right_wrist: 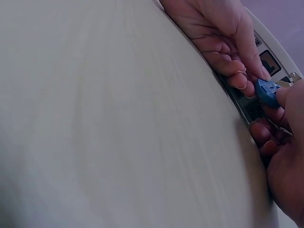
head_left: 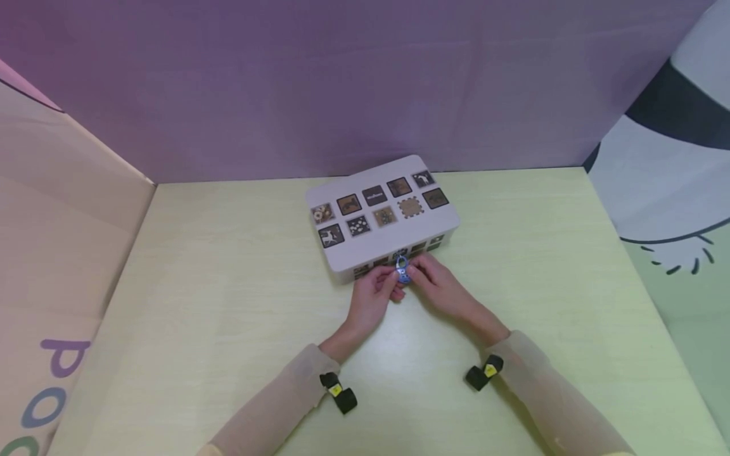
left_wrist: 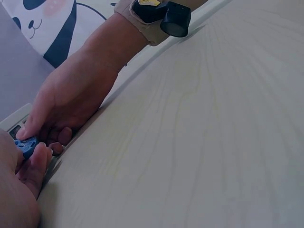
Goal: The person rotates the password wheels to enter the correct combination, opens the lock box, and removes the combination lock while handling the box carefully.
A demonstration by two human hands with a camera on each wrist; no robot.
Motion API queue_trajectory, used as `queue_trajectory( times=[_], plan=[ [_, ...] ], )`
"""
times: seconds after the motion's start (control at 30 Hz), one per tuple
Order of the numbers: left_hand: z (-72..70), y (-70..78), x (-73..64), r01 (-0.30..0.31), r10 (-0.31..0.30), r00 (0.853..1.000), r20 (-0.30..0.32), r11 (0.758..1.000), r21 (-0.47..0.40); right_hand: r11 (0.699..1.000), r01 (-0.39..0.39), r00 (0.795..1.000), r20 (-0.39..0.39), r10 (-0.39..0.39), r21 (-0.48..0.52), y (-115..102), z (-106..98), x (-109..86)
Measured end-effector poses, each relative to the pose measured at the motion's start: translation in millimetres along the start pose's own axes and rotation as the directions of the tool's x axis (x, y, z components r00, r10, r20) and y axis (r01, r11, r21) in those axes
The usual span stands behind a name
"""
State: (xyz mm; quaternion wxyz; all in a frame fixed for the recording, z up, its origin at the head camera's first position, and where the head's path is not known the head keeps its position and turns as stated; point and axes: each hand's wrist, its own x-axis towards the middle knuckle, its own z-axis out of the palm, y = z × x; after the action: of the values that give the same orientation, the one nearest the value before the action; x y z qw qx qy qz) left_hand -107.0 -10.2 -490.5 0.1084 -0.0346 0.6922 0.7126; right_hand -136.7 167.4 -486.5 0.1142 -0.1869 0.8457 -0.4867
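Observation:
A small blue padlock (head_left: 402,273) with a looped shackle is at the front side of a white box (head_left: 379,246) printed with square pictures. My left hand (head_left: 369,301) pinches the padlock's left side, and my right hand (head_left: 446,290) pinches its right side. In the right wrist view the padlock (right_wrist: 266,92) shows between both hands' fingertips, beside a metal clasp (right_wrist: 295,77) on the box. Fingers partly cover the padlock (left_wrist: 27,146) in the left wrist view. Whether the shackle is locked or passes through the clasp, I cannot tell.
The box lies askew near the back edge of a pale wooden table (head_left: 239,304). Behind it rises a purple backdrop (head_left: 319,88). Printed panels stand at the left (head_left: 57,253) and right (head_left: 673,190). Each wrist carries a black strapped camera.

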Motion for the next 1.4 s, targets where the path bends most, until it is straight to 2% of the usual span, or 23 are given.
queue_trajectory(
  times=[0.27,0.63,1.4],
  plan=[
    [-0.5,-1.1,0.4,-0.003,0.003,1.0,-0.001,1.0,0.0,1.0,0.004,1.0,-0.003,-0.004,-0.015,0.3,0.3,0.2],
    [-0.6,-2.0,0.7,-0.004,0.004,1.0,-0.001,1.0,0.014,1.0,-0.022,1.0,0.006,0.022,0.018,3.5,1.0,0.7],
    [-0.4,-2.9,1.0,-0.008,0.008,1.0,0.0,1.0,0.01,1.0,-0.012,1.0,0.018,0.012,0.02,2.3,0.1,0.2]
  ],
)
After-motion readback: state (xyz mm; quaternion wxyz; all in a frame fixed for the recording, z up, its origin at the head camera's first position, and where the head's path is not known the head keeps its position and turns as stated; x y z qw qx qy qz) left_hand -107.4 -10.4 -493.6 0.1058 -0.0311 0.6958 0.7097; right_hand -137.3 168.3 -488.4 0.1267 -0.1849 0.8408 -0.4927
